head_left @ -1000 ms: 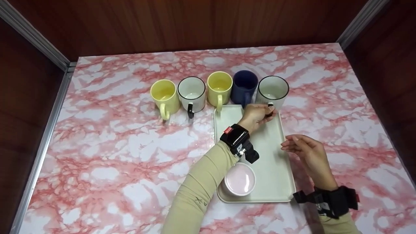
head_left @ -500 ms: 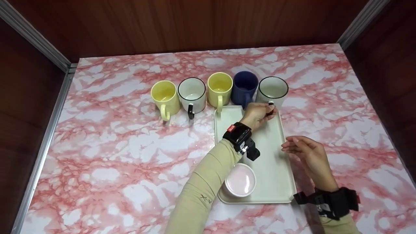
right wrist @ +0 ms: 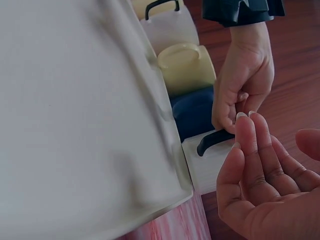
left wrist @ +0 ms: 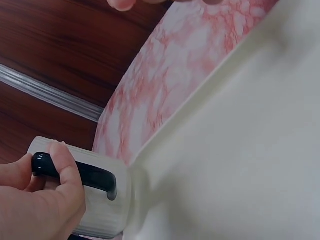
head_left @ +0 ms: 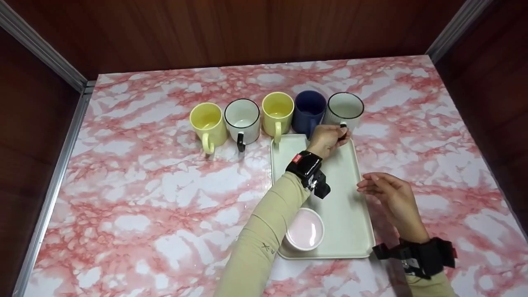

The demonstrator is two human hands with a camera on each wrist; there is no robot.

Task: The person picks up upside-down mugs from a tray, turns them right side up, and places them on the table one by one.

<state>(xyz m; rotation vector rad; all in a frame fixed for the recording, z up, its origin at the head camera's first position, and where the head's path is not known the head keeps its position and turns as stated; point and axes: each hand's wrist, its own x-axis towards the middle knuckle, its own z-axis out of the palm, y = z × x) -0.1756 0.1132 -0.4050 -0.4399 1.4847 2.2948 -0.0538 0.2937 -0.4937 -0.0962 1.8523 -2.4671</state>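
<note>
At the right end of the row, a white mug (head_left: 345, 108) with a dark rim stands upright beyond the tray's far edge. My left hand (head_left: 328, 138) pinches its black handle (left wrist: 92, 177) between thumb and fingers. Close by on the left are a dark blue mug (head_left: 309, 111) and a yellow mug (head_left: 277, 115). Beside the right edge of the pale rectangular tray (head_left: 342, 214), my right hand (head_left: 390, 194) hovers with relaxed fingers and holds nothing. A round pink cup with a white rim (head_left: 305, 229) is on the tray's near left corner, partly covered by the left sleeve.
Farther left stand another white mug (head_left: 242, 119) with a black handle and another yellow mug (head_left: 207, 123), handles toward me. The red-and-white marbled table (head_left: 165, 198) has dark wood panels (head_left: 264, 33) behind and at both sides.
Holding the handle, my left hand has shifted the right-end white mug slightly away from me, toward the back. The right hand and the other mugs have stayed in place.
</note>
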